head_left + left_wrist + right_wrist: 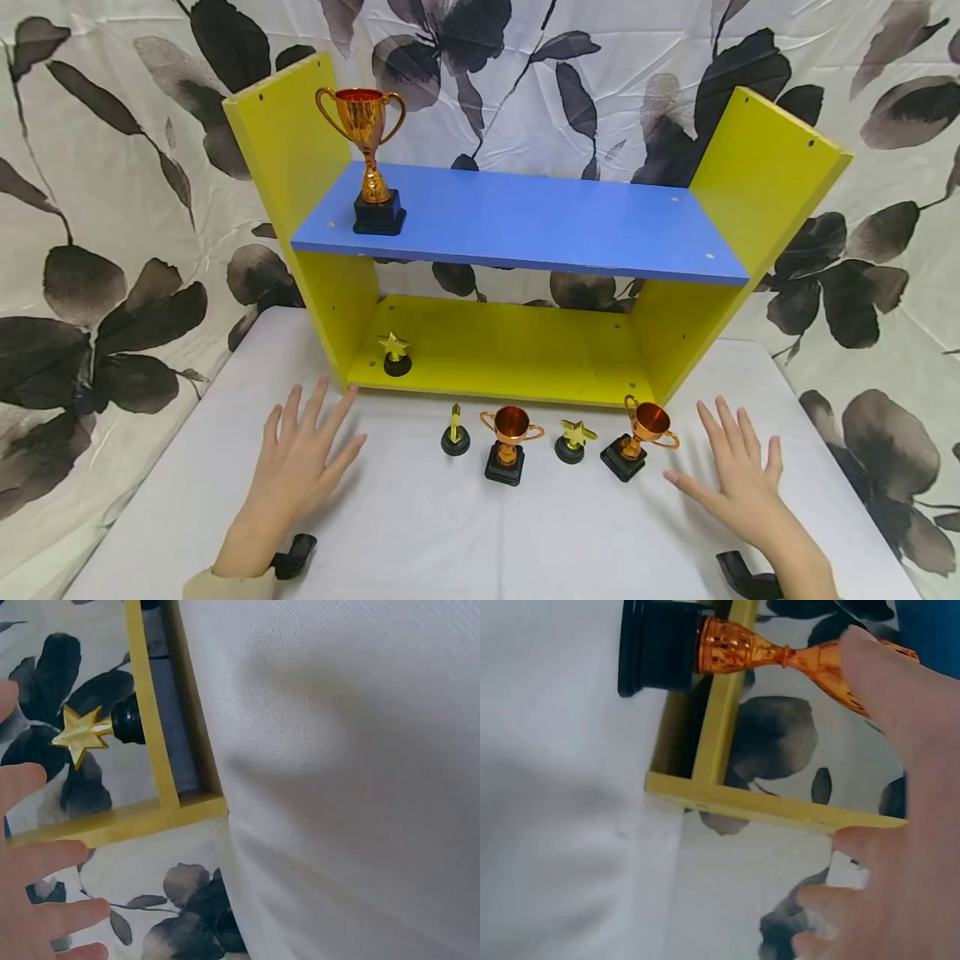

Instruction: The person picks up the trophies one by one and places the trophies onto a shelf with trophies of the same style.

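Note:
My left hand (296,462) is spread flat with straight fingers over the left of the white table, holding nothing, nearest the shelf's lower left corner. On the right, my right hand (738,479) is likewise spread beside a trophy cup (643,432) and grips nothing. In front of the shelf a row runs from a small star trophy seen edge-on (455,431) to a second trophy cup (508,442), another star trophy (573,439) and that right-hand cup. A larger trophy cup (372,158) stands on the blue board; a star trophy (84,735) stands on the lower yellow board.
The shelf unit has yellow sides (765,192), a blue upper board (525,221) and a yellow bottom board (517,350). It stands at the back of the white-covered table (480,533). Behind hangs a floral cloth (112,208).

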`<state>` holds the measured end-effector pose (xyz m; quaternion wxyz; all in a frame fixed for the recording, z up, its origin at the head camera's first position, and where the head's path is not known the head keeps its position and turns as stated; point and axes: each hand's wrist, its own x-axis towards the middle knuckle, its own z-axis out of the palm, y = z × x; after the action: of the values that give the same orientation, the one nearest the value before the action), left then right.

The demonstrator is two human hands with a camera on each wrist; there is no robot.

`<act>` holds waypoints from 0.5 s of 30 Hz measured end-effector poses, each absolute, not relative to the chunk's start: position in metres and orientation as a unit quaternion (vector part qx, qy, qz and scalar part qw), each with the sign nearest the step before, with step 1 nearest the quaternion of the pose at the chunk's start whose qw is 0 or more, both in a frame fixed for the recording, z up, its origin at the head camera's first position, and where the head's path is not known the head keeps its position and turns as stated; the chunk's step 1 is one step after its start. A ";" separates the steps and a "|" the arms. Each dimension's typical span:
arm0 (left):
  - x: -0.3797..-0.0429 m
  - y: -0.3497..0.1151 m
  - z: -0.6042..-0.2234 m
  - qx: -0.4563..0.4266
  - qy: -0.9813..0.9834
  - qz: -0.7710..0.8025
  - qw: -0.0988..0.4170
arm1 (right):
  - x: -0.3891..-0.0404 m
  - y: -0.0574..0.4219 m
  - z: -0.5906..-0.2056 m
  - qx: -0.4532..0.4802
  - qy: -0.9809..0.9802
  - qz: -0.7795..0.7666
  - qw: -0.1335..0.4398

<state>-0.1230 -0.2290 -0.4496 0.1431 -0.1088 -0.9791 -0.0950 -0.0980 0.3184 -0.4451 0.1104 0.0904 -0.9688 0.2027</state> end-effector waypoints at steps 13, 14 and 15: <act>-0.136 -0.234 -0.448 -0.120 -0.951 -0.138 0.251 | -0.108 0.318 -0.449 0.124 -0.905 0.381 0.142; -0.136 -0.235 -0.448 -0.119 -0.949 -0.140 0.258 | -0.107 0.317 -0.450 0.121 -0.903 0.388 0.136; -0.136 -0.236 -0.449 -0.118 -0.947 -0.141 0.264 | -0.107 0.317 -0.450 0.118 -0.901 0.397 0.130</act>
<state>-0.1363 -0.2359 -0.4488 0.2641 -0.1177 -0.9468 -0.1411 -0.1067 0.3165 -0.4505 0.1301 0.1176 -0.9009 0.3969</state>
